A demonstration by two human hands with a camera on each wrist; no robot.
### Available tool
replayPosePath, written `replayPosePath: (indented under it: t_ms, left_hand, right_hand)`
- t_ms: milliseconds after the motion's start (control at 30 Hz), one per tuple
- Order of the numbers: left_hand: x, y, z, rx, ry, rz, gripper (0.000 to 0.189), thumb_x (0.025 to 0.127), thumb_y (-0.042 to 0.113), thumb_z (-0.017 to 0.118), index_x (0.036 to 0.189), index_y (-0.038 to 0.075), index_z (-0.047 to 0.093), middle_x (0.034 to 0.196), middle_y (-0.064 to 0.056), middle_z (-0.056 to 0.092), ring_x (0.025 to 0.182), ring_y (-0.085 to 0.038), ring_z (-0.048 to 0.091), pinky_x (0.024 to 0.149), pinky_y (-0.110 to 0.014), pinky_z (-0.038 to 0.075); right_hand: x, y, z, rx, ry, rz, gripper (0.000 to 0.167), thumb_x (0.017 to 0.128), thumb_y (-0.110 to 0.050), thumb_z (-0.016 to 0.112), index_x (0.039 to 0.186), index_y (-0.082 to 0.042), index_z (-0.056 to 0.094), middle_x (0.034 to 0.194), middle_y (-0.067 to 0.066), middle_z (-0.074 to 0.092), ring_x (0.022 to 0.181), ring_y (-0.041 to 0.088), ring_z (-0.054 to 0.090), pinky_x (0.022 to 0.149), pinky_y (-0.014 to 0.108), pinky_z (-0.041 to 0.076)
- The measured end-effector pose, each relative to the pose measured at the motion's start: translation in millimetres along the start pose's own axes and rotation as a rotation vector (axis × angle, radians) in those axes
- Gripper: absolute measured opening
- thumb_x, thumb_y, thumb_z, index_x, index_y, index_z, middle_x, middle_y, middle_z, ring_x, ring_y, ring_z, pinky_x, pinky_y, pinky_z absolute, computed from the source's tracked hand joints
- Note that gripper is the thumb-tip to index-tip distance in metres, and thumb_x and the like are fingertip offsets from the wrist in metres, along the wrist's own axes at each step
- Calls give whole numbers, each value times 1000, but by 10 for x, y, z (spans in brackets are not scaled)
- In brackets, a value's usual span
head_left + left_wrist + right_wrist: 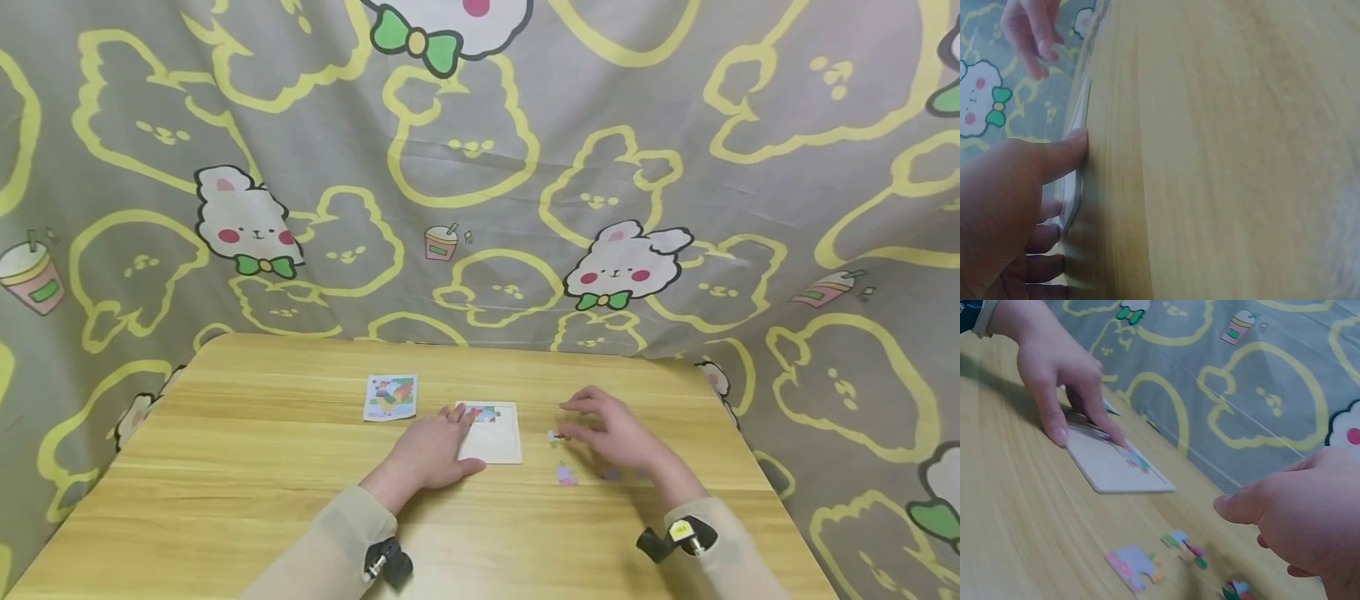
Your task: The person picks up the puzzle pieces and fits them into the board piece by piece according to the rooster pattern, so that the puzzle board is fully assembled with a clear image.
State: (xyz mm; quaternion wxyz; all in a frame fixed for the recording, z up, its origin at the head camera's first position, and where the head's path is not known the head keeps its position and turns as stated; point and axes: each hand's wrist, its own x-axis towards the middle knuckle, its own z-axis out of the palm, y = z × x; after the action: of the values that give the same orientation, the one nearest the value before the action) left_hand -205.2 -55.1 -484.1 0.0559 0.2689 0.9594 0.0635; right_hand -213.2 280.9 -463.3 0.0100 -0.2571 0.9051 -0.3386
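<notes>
Puzzle pieces [566, 475], loose on the table [262, 500], right of the tray [498, 442]: can make out at least 3 patches, 1 lilac and pink, 1 dark and close by the right hand [617, 433], 1 pale blue near its thumb. Cannot give an exact count: blurred in the right wrist view, with 1 patch there cut off at the lower edge and another perhaps made of 2 pieces. Above these, apart from them in that view, right fingers loosely bent, set off from the thumb in the head view, holding nothing visible. At mid-table, the tray, lying flat, with the left hand [431, 446] along its left side: fingers spread, fairly straight, resting on it, thumb at the near corner. Done: 1 short coloured row [487, 414] at the tray's far end. Left: most of the tray, bare. Looks barely begun. Hard to judge the row's reach under the left fingertips, or its fit. In the left wrist view, tray nearly edge-on, face hidden. Farther left, the card [390, 396] with a bird-like figure, too small for detail. Farthest, the patterned curtain [480, 292], cut off at the top.
</notes>
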Motion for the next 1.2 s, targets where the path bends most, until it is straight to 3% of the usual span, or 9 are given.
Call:
replayPosePath:
  t_ms: [200,433,800,967,1200]
  left_hand:
    - [-13,-17,-13,15,1,3,88,98,67,62,159,5,49,161,-17,47,145,-39,47,111,-50,47]
    - [-2,-42,-27,32,14,12,88,97,68,62,157,4,51,159,-18,50,144,-39,50,110,-49,48]
    - [-5,-49,-41,28,12,5,88,98,68,61,158,4,50,160,-18,48,145,-39,48,110,-50,48]
    - [-5,-30,-27,29,18,14,88,98,68,60,157,4,50,160,-18,49,144,-39,49,110,-50,48]
    - [-7,-10,7,26,11,15,87,98,67,62,157,4,51,160,-17,49,144,-39,49,110,-50,48]
  right_hand:
    - [-105,147,-98,7,12,20,41,100,-11,74,136,6,66,129,14,61,120,41,61,100,60,52]
    - [-191,375,-187,-44,21,10,41,98,-7,76,135,8,66,127,17,61,106,34,64,89,50,58]
    - [-255,608,-286,-94,52,79,39,98,0,73,135,8,66,130,22,60,122,44,57,106,66,44]
    - [-262,660,-283,-143,84,79,34,98,2,72,132,8,68,131,25,59,122,48,54,104,69,41]
    - [-284,743,-267,-127,86,171,33,100,0,70,133,4,68,123,17,60,113,37,55,96,57,47]
